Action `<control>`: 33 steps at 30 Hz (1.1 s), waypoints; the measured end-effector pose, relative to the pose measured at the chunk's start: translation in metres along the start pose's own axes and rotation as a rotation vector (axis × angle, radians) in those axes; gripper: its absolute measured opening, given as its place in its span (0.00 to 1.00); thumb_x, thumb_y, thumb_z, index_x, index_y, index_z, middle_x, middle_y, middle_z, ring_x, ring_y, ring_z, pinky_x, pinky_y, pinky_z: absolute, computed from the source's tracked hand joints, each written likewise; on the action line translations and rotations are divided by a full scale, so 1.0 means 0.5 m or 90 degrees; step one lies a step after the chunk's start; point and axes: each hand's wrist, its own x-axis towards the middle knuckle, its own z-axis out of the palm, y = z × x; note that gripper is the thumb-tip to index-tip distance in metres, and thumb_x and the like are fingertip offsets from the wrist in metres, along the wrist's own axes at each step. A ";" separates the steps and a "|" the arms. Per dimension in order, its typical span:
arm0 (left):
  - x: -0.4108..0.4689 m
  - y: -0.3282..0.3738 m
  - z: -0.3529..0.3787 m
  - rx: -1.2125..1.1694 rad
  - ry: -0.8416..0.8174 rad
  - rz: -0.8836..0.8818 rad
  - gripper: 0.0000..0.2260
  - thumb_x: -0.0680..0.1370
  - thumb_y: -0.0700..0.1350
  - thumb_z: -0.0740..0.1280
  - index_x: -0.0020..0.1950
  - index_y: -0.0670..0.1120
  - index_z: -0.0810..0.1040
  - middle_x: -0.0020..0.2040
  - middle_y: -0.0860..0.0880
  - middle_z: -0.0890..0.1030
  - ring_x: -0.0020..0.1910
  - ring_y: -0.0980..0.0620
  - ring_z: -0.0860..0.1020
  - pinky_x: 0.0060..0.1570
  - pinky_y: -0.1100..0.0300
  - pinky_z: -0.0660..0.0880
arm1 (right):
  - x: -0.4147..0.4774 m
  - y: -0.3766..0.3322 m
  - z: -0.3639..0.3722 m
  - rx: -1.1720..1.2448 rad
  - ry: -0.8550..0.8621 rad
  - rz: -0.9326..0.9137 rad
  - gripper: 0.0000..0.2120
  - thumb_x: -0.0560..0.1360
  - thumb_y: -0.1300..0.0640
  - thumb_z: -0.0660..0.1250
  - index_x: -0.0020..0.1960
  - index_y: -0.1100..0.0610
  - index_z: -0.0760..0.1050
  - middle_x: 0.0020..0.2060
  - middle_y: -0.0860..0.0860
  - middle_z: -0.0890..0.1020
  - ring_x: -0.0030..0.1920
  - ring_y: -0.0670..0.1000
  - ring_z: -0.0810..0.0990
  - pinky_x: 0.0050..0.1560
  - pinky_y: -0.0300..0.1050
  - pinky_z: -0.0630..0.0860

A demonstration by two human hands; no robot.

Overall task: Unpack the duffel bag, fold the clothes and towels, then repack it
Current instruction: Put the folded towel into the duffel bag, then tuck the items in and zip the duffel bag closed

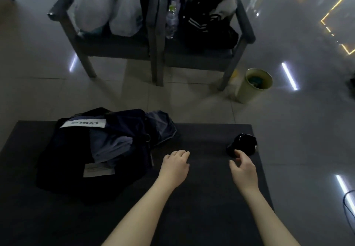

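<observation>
- The dark surface (201, 197) fills the low part of the view, and the shiny tiled floor (134, 95) lies past its far edge.
- Two dark chairs stand side by side on the floor. The left chair (63, 15) holds white plastic bags (107, 5). The right chair (245, 24) holds black clothes with white stripes (207, 26) and a clear bottle (171, 19).
- The duffel bag (63, 159) is dark and lies on the left part of the surface. It is open, and blue-grey clothes (111, 145) show inside it. A white label sits on its far side and another on its near side.
- A pale green bin (247, 92) stands on the floor near the right chair's leg.
- The left hand (175, 166) rests flat on the surface, just beside the bag. Its grip is loose and holds nothing.
- The right hand (244, 169) has spread, bent fingers. Its fingertips are at a small black bundle (243, 145). I cannot tell if they touch it.
</observation>
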 end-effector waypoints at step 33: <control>0.115 -0.033 0.077 -0.040 0.023 -0.129 0.20 0.82 0.48 0.57 0.74 0.47 0.64 0.72 0.51 0.68 0.70 0.51 0.67 0.67 0.55 0.65 | 0.147 0.056 0.119 0.013 -0.221 0.017 0.44 0.64 0.52 0.77 0.73 0.46 0.56 0.71 0.53 0.59 0.67 0.59 0.67 0.63 0.53 0.69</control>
